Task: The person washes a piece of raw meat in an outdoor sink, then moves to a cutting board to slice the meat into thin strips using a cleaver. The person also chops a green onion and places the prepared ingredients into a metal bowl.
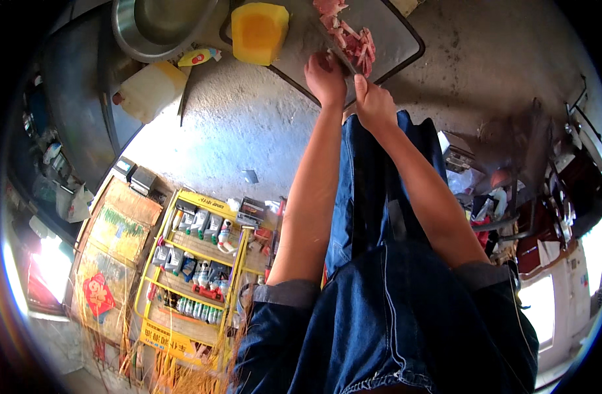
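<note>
My right hand (376,105) grips the handle of a knife (344,56), its thin blade slanting away to the upper left. Strips of raw pink-red meat (360,47) lie against the far right side of the blade, on a grey cutting board (386,39) with a dark rim. Just left of the blade is my left hand (325,75), its fingers curled down at the board. What those fingers press or hold is mostly hidden beneath them. A larger pink chunk of meat (328,6) shows at the upper edge of the view.
A yellow squarish container (259,33) stands at the board's left side. Farther left are a metal basin (133,43), a small yellow packet (199,57) and a pale plastic jug (150,88). Below stands a yellow rack (183,262) of bottles; clutter fills the right.
</note>
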A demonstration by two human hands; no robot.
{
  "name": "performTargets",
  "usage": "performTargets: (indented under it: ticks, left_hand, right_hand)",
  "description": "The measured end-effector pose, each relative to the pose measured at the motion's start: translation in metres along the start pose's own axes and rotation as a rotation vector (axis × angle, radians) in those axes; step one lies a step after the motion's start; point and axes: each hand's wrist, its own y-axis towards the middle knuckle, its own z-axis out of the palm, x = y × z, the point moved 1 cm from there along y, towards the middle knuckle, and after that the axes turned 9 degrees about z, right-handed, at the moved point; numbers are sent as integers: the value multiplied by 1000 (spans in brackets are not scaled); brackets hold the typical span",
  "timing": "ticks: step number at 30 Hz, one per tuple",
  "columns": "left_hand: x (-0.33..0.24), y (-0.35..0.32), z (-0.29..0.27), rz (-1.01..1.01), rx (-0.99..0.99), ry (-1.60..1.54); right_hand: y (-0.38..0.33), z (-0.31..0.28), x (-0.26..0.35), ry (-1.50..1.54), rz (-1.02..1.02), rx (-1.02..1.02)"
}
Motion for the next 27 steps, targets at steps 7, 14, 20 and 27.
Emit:
performTargets:
  ticks: [7, 14, 20, 27]
  left_hand:
    - [-23, -43, -17, -274, -82, -500]
    - [14, -23, -30, -328, -23, -806]
    - [21, -6, -23, -209, -31, -653]
    - [-27, 27, -36, 126, -49, -60]
  right_hand:
    - [15, -10, 0, 209, 19, 84]
    - [-7, -46, -1, 396, -14, 168]
    - [-19, -62, -7, 359, 11, 171]
    - [-47, -69, -21, 185, -15, 36]
